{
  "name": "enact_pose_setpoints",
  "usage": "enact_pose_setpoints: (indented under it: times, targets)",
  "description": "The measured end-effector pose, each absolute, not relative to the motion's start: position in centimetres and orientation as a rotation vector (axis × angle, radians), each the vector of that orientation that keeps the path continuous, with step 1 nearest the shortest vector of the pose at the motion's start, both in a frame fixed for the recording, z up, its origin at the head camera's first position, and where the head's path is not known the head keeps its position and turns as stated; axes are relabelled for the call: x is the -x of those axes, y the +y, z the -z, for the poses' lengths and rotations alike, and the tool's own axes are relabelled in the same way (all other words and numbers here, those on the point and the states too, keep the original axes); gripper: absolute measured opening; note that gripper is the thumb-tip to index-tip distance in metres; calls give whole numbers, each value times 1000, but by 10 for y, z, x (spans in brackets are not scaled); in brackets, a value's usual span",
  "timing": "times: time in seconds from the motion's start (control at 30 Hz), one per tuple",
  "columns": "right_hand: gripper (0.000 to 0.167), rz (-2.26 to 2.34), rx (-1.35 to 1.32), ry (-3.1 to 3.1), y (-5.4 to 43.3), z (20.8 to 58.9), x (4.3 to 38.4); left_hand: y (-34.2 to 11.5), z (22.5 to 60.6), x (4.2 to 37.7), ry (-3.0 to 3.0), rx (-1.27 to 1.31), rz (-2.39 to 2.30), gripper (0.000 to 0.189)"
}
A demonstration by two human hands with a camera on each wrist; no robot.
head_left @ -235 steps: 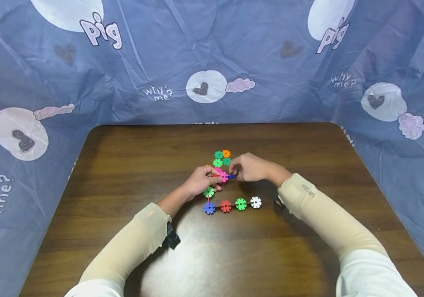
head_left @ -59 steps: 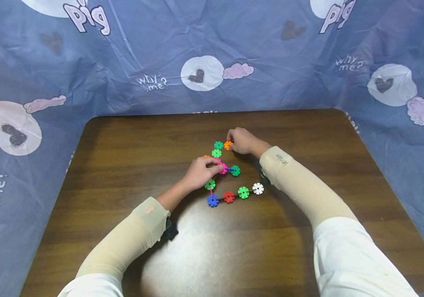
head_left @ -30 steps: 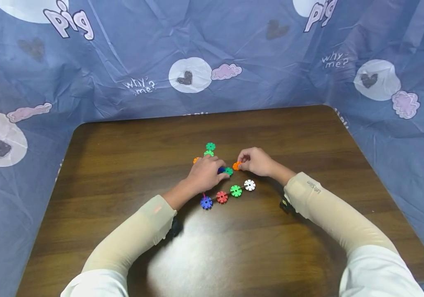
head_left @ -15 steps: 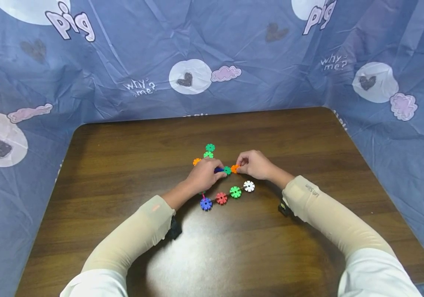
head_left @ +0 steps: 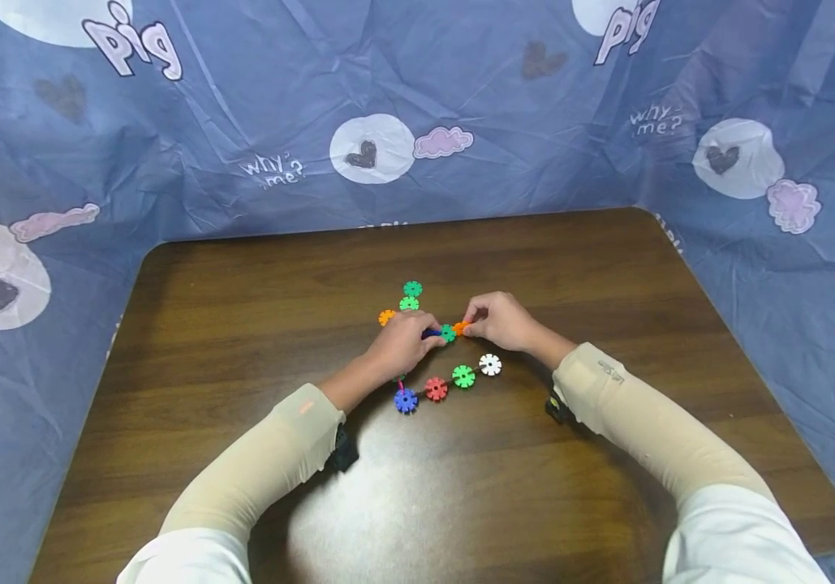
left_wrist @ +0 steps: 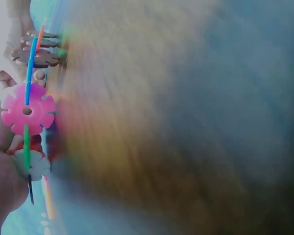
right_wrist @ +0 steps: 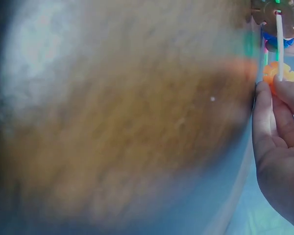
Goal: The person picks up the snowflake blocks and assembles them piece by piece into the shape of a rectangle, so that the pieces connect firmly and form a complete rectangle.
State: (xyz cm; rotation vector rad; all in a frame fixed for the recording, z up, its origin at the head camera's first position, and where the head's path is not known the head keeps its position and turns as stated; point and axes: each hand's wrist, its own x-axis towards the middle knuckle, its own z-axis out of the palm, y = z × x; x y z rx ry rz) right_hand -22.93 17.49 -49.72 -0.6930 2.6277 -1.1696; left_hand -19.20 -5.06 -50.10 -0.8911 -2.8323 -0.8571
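Head view: the left hand [head_left: 401, 345] curls over a flower-notched chain, thumb and fingers pinching near a dark blue piece [head_left: 430, 333] that stands edge-on, while a teal disc [head_left: 448, 333] juts out beyond the fingertips. The right hand [head_left: 505, 320] pinches an orange disc [head_left: 459, 328], tilted so that it looks thin, its edge meeting the teal disc's rim between the two hands; whether their slots interlock, I cannot tell.

Nearer the person, a row of flat, plastic-looking rounds lies on the table [head_left: 570, 487]: a blue round [head_left: 406, 401], a red round [head_left: 436, 388], a green round [head_left: 463, 376] and a white round [head_left: 491, 365], with thin dark pieces between them. Past the left hand lie a teal round [head_left: 413, 289], a light green round [head_left: 409, 303] and an orange round [head_left: 387, 317].

Left wrist shows a smooth pink disc [left_wrist: 28, 110] with a central hole and slotted, petal-like edge, a blue and a green piece set upright in it.

The tabletop is glossy, dark-grained and wood-like, with rounded corners; behind it hangs creased blue cloth [head_left: 505, 73]. Beige, close-fitting sleeves [head_left: 242, 470] cover the forearms.
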Motion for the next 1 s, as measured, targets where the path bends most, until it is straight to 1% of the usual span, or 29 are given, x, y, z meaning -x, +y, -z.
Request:
enact_pose_setpoints:
  times: [0.17, 0.43, 0.57, 0.7, 0.83, 1.0]
  targets:
    - [13, 1117, 729, 2666, 170, 497, 230, -52, 503, 190, -2810, 876, 857, 19]
    - [13, 1020, 859, 2711, 163, 492, 230, -53, 504, 190, -2765, 869, 859, 16]
    - [14, 972, 868, 2718, 162, 492, 231, -53, 502, 192, -2809, 869, 858, 18]
    - [15, 936, 861, 2718, 161, 491, 232, -61, 496, 195, -2865, 831, 952, 25]
    - [13, 961, 807, 2699, 161, 493, 232, -87, 485, 195, -2855, 632, 1094, 35]
    - [12, 1003, 741, 2670, 164, 495, 231, -122, 473, 187, -2993, 323, 1034, 31]
